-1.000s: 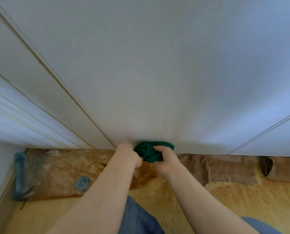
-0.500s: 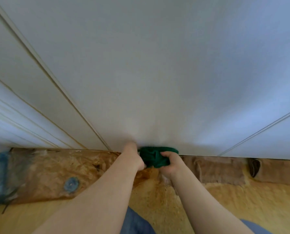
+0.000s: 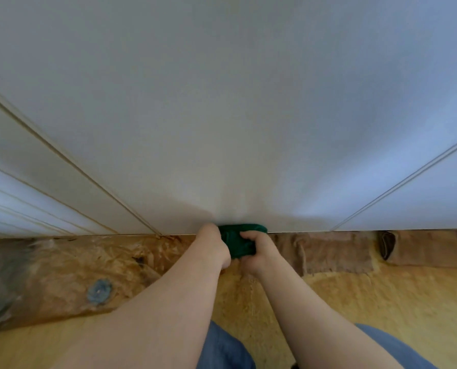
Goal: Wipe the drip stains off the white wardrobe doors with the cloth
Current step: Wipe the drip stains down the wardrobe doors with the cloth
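A bunched green cloth (image 3: 237, 240) sits at the bottom edge of the white wardrobe door (image 3: 235, 123), just above the floor. My left hand (image 3: 211, 247) grips the cloth's left side and my right hand (image 3: 256, 250) grips its right side, fingers curled into the fabric. The cloth's top edge touches the door's lower rim. No drip stains are plain on the door from here; its surface looks evenly white.
Seams of neighbouring white panels run at the left (image 3: 70, 161) and right (image 3: 405, 182). The floor is yellow-brown (image 3: 381, 294), with a darker marbled patch (image 3: 70, 272) bearing a blue spot (image 3: 99, 287) at left. My blue trouser knees (image 3: 222, 350) show at the bottom.
Both hands and the cloth have slid down from the door's lower face to its bottom edge by the floor. The view shifted slightly right.
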